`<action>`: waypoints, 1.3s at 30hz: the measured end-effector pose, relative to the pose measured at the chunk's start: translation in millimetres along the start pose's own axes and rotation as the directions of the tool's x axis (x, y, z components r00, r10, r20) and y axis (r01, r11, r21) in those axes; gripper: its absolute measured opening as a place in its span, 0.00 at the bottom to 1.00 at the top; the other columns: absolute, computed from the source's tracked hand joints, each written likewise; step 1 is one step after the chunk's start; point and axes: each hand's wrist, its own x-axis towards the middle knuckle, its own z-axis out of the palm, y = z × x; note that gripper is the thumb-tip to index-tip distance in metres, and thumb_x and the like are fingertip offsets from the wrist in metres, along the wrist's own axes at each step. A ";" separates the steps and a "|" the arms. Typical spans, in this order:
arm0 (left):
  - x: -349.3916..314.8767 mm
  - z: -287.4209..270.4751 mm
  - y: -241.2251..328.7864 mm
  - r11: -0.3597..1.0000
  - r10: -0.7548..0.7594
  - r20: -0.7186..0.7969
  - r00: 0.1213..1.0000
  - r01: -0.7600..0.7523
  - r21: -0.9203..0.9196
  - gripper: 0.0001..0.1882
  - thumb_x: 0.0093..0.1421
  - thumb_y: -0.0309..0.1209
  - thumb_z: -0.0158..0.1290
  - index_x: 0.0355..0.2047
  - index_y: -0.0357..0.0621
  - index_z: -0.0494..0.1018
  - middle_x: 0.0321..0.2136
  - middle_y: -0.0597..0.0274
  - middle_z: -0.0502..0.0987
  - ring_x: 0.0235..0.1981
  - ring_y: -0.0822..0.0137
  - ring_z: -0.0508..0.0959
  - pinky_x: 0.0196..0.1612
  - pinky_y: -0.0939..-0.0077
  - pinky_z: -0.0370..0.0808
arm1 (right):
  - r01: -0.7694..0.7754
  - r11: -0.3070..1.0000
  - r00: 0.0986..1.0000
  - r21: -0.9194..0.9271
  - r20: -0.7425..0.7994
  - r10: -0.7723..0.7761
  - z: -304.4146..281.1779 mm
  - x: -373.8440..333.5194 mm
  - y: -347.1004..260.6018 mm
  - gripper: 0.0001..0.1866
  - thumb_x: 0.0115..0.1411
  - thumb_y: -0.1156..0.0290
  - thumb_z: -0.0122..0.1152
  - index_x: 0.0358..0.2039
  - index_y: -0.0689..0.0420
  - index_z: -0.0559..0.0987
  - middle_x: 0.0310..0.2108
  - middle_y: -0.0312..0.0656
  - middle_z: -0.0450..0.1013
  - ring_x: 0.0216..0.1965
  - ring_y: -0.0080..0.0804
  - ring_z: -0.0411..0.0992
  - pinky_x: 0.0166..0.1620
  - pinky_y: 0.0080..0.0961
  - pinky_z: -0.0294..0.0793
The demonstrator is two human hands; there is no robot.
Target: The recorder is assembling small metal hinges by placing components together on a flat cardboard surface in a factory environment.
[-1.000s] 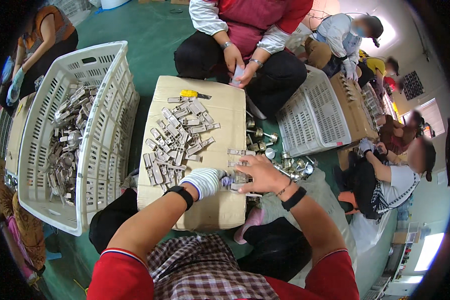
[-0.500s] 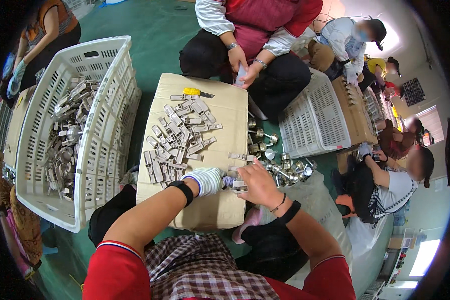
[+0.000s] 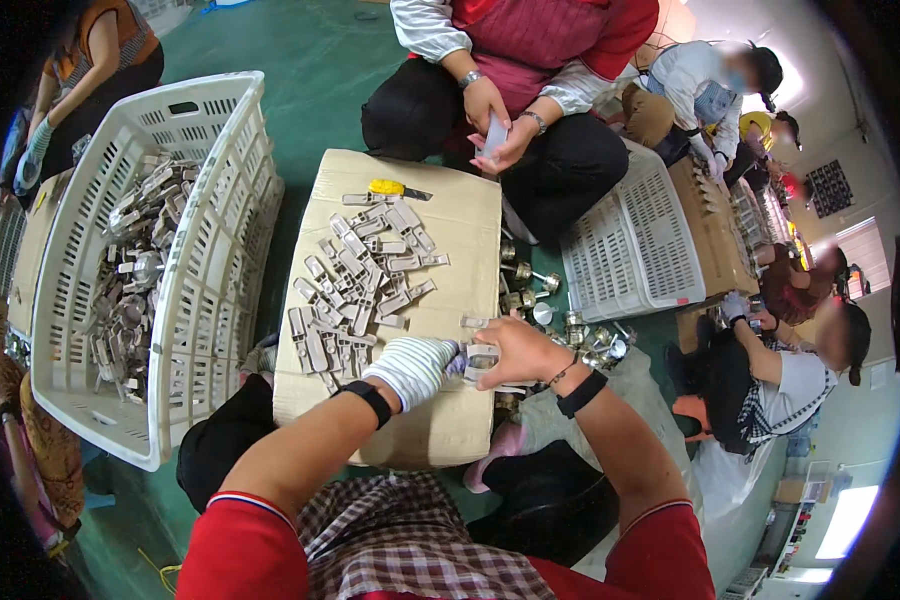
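My left hand [image 3: 417, 370], in a striped glove, is closed with its fingertips at the left end of some small beige-grey clip-like pieces [image 3: 481, 359]. From the right, my bare right hand [image 3: 522, 350] curls thumb and fingers round the same pieces, near the right edge of a cardboard-topped work surface [image 3: 420, 430]. How many pieces are gripped is partly hidden by the fingers. One more piece [image 3: 474, 322] lies just beyond my right fingertips. Left of my hands spreads a loose pile of similar pieces [image 3: 355, 275]. A yellow-handled cutter knife [image 3: 386, 187] lies at the pile's far end.
On the left stands a white slatted crate [image 3: 220, 210] of grey metal-like parts. Shiny round metal fittings [image 3: 595, 345] lie to the right of the cardboard. Across from me a person's hands [image 3: 495, 130] hold a pale flat piece. Another white crate [image 3: 625, 235] and several people are farther right.
My right hand has lowered and closed round the pieces, its fingers more curled than before. My left hand stays beside it, slightly turned. The person opposite has shifted the pale piece slightly.
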 end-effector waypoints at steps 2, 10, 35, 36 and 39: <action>7.6 -10.8 1.2 0.999 -0.005 0.084 0.996 0.001 0.042 0.11 0.59 0.37 0.45 0.33 0.44 0.72 0.21 0.45 0.74 0.27 0.46 0.75 0.31 0.56 0.70 | -0.024 0.998 0.999 -0.057 -0.049 0.021 -1.2 -4.2 -0.1 0.39 0.30 0.49 0.72 0.42 0.63 0.76 0.41 0.47 0.70 0.48 0.45 0.65 0.59 0.43 0.53; 23.2 -16.4 -10.3 0.995 0.034 0.191 0.981 -0.052 0.090 0.13 0.58 0.38 0.44 0.30 0.43 0.74 0.21 0.46 0.75 0.27 0.47 0.77 0.31 0.57 0.72 | -0.092 0.887 0.941 -0.453 -0.332 -0.072 19.0 -35.4 -40.6 0.45 0.40 0.57 0.70 0.57 0.62 0.62 0.51 0.45 0.64 0.55 0.43 0.59 0.62 0.47 0.47; 25.6 -24.9 -24.3 0.972 -0.016 0.022 1.000 0.021 -0.236 0.17 0.59 0.37 0.49 0.43 0.38 0.71 0.33 0.41 0.75 0.37 0.47 0.75 0.41 0.61 0.72 | -0.038 0.998 0.999 -0.043 -0.003 0.037 -29.8 28.3 16.3 0.38 0.32 0.56 0.73 0.44 0.63 0.74 0.40 0.49 0.70 0.44 0.44 0.69 0.49 0.31 0.68; 24.4 -27.1 -23.5 0.970 -0.015 0.032 0.999 0.022 -0.240 0.19 0.58 0.39 0.51 0.45 0.37 0.70 0.35 0.41 0.74 0.38 0.48 0.75 0.42 0.62 0.72 | -0.026 1.000 0.999 -0.005 0.020 0.026 -30.4 31.3 22.2 0.39 0.32 0.56 0.73 0.44 0.65 0.73 0.42 0.50 0.70 0.45 0.44 0.68 0.50 0.29 0.68; 25.0 -35.7 -21.9 0.965 -0.012 0.105 0.994 0.039 -0.261 0.38 0.47 0.49 0.61 0.50 0.33 0.66 0.40 0.42 0.73 0.42 0.48 0.74 0.46 0.65 0.71 | -0.018 0.995 0.997 0.097 0.075 0.010 -33.1 37.9 32.7 0.41 0.31 0.56 0.74 0.45 0.69 0.73 0.44 0.51 0.67 0.48 0.43 0.67 0.52 0.26 0.65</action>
